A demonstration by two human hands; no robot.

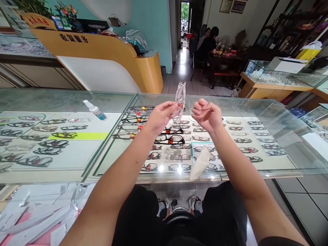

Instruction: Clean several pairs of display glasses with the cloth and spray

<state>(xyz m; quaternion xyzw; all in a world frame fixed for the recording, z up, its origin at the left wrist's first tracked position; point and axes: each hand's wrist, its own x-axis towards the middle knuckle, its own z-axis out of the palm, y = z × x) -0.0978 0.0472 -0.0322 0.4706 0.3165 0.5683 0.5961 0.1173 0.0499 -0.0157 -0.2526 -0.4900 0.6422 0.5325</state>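
My left hand pinches a pair of clear-framed eyeglasses between thumb and fingers, raised above the glass counter and turned edge-on to me. To the right of the eyeglasses, my right hand is apart from them. Its fingers are curled in and I see nothing in them. Below my hands, a pale cleaning cloth lies bunched on the glass near the counter's front edge. Dark-framed eyeglasses are below my left hand, among rows of other frames.
A white spray bottle lies on the left counter section. Papers and plastic fill the lower left. Beyond the counter stand a wooden cashier desk and another display case. Two people sit at a table at the back.
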